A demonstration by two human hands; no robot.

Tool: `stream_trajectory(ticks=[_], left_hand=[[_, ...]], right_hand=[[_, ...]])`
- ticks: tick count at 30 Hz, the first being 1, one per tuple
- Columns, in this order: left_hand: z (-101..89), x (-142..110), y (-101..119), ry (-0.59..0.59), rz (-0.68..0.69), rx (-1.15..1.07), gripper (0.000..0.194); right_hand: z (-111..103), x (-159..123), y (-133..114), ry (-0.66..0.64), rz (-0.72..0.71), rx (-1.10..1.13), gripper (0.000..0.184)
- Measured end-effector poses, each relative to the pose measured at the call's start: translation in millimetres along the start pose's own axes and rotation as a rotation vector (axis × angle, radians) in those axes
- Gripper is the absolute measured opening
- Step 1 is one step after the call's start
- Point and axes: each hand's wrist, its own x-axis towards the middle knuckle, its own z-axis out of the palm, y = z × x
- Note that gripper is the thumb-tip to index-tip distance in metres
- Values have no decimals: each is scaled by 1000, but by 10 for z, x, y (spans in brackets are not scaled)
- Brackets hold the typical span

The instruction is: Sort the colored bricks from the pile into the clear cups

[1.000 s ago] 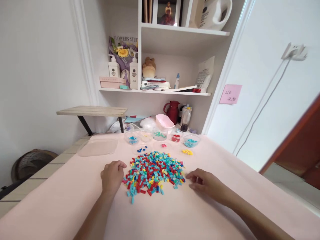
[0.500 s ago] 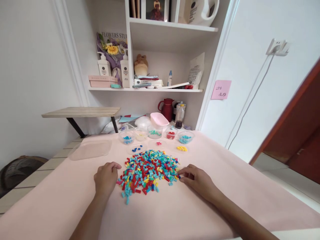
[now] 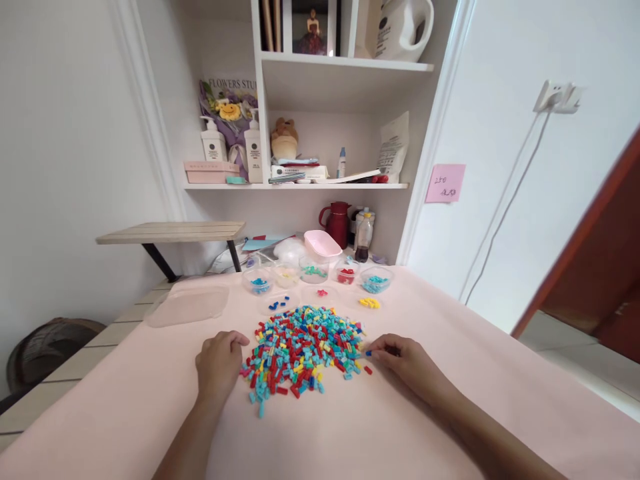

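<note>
A wide heap of small toy building bricks (image 3: 305, 347) in red, turquoise, blue, yellow and green lies between my hands. My right hand (image 3: 407, 360) is at the heap's right edge, thumb and fingertips pinched on a dark blue brick (image 3: 369, 353). A single red brick (image 3: 368, 370) lies on the table just below those fingertips. On the heap's left side rests my left hand (image 3: 220, 360), its fingers curled in a loose fist with nothing visible in them. Its thumb side points at the bricks, slightly apart from them.
Behind the heap stand clear tubs of sorted bricks, among them a light-blue one (image 3: 377, 281) and a red one (image 3: 346, 273). Nearer lie yellow bricks (image 3: 369, 303) and blue bricks (image 3: 279, 303). A clear lid (image 3: 187, 307) lies left; a pink basin (image 3: 323, 243) stands behind.
My right hand has drawn slightly away from the heap with the blue brick at its fingertips. A red brick now lies apart beside it. The left hand stays put; the view has tilted slightly.
</note>
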Motion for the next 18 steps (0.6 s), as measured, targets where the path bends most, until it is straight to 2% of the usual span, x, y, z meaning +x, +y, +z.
stream_trajectory(ticks=[4,7,10,11,14,18], left_hand=[[11,-21,9,5,10,-4,36],[6,-37,15,4,13,-7,36],[-2,-46,18,1,16,-10,37],[-5,-46,18,2,17,-10,38],[-8,-46,14,4,19,-8,38],[-2,-52,0,14,17,-13,38]], right_hand=[[50,144,-227,-72,-3,109,17],[192,363,-577,-79,-137,61,14],[420,692,-921,-28,-337,-127,11],[509,817,-1005,-7,-361,-181,11],[778,1173,-1136,24,-255,-267,10],[1055,1491,-1145,67,-187,-253,13]])
